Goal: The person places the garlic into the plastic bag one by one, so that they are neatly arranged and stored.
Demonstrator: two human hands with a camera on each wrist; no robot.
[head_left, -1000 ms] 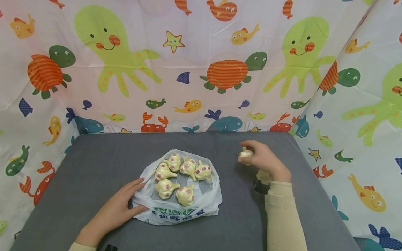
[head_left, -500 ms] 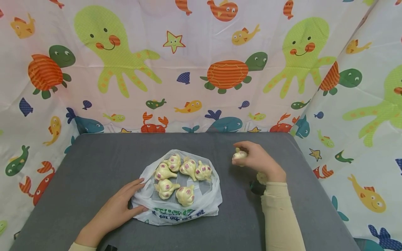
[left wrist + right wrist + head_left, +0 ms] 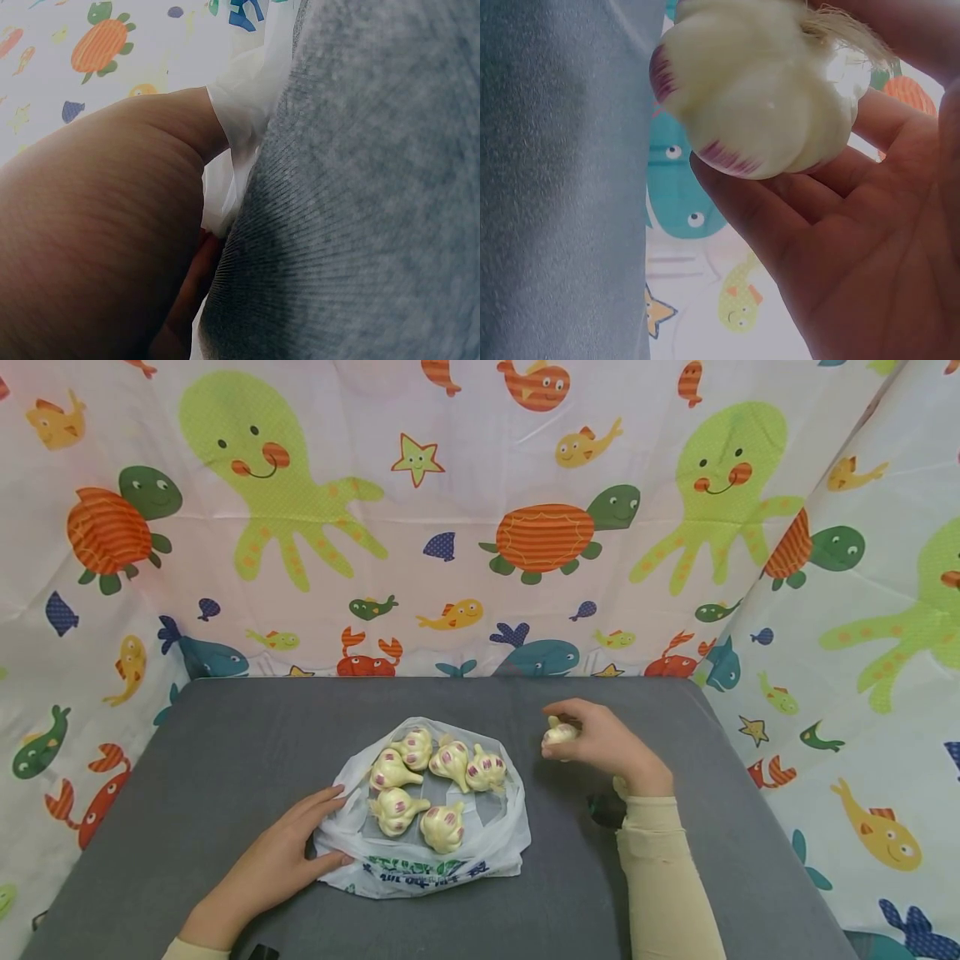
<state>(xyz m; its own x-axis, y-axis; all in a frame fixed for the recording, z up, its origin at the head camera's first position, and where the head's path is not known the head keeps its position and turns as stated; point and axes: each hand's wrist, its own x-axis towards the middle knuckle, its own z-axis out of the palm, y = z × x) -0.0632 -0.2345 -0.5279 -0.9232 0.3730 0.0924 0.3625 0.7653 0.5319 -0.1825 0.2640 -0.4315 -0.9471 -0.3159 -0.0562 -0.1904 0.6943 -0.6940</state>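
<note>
My right hand (image 3: 611, 746) pinches a garlic bulb (image 3: 561, 732) between thumb and fingertips, to the right of a white plastic bag (image 3: 495, 856). Up close in the right wrist view, this garlic bulb (image 3: 757, 90) is cream with purple streaks and a tuft of dry roots. The bag lies spread on the table, its rim rolled into a ring. Inside sit several garlic bulbs (image 3: 442, 827), apart from the held one. My left hand (image 3: 277, 852) rests against the bag's left rim, thumb and fingers spread. In the left wrist view, bag film (image 3: 251, 82) covers the thumb's tip.
A grey cloth covers the table (image 3: 247, 743). Another pale bulb (image 3: 619, 787) is mostly hidden behind my right wrist, near the black wrist camera (image 3: 606, 810). A sea-animal curtain (image 3: 465, 468) hangs behind and along both sides.
My right hand has moved left toward the bag with the garlic bulb in its fingers. More of the pale bulb is now covered by the right wrist. The left hand stays put.
</note>
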